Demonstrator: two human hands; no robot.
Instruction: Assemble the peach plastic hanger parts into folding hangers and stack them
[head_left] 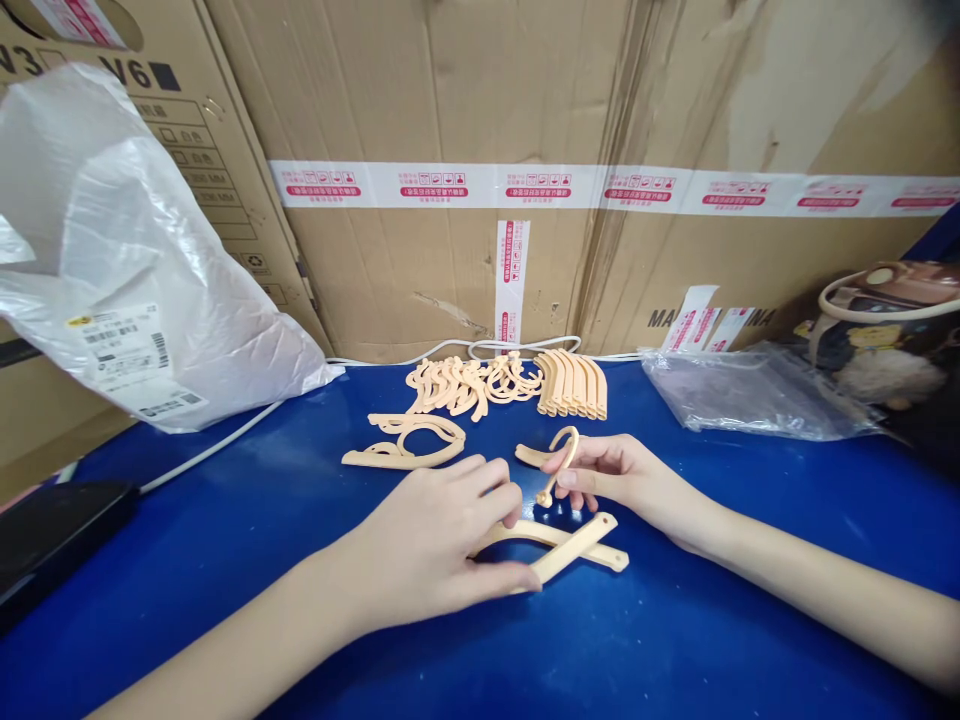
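Note:
My left hand [439,545] is closed on two beige plastic hanger arms [577,545] that cross each other low over the blue table. Its thumb presses on the nearer arm, and the fingers hide their left ends. Pinched between the thumb and fingers of my right hand [619,470] is a beige hanger hook [575,448], its curve up and its knobbed end down, just above the crossed arms. Behind my right fingers lies another curved beige piece [529,455], partly covered. A folding hanger [405,461] lies beyond my left hand.
At the back lie piles of curved arms [446,385], hooks [514,380] and neatly lined-up arms [571,383]. Cardboard boxes [435,270] wall the rear. A white plastic bag [150,260] stands left, above a black object [60,545]. Clear plastic wrap [757,392] lies right, beside a dark bag [885,340].

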